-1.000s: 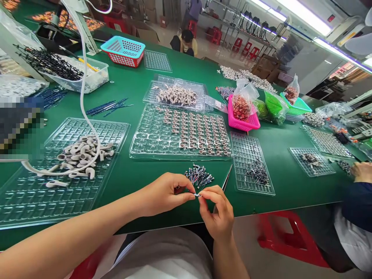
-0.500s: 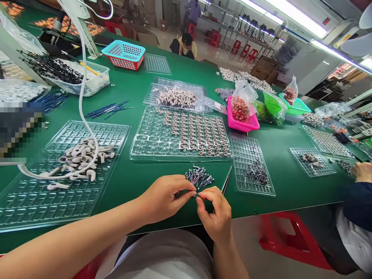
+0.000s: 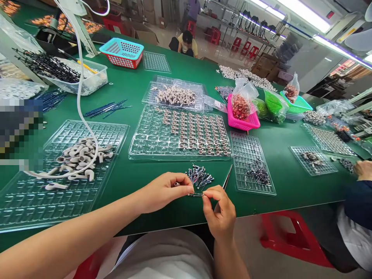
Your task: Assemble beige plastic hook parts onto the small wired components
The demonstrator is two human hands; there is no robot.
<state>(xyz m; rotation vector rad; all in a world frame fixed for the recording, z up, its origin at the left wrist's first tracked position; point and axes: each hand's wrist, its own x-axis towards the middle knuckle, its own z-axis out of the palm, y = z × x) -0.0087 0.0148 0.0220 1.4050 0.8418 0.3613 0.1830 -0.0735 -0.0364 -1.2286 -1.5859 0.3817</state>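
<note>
Just above the table's front edge, my left hand [image 3: 171, 190] is closed, thumb and forefinger pinching one end of a thin wired part [image 3: 198, 194]. My right hand [image 3: 220, 211] pinches the other end, so the part spans the gap between my fingertips. Its details are too small to make out. A small pale rounded piece [image 3: 176, 184] shows in the curl of my left fingers, mostly hidden. Right behind my hands lies a pile of small dark circuit strips with wires [image 3: 200, 176]. Metal tweezers [image 3: 228, 176] rest beside my right hand, partly behind it.
A clear tray [image 3: 154, 145] holds rows of earbud shells. Loose grey earbud shells [image 3: 80, 155] heap on the left tray. Small dark parts [image 3: 258, 172] lie on the right tray. Farther back stands a pink basket [image 3: 243, 122]. A white cable [image 3: 80, 93] hangs at left; a co-worker's hand [image 3: 362, 169] is far right.
My hands have moved slightly apart, the right one rightward and the left one a little leftward. More of the thin part now shows between them, and the pale piece in my left hand is clearer.
</note>
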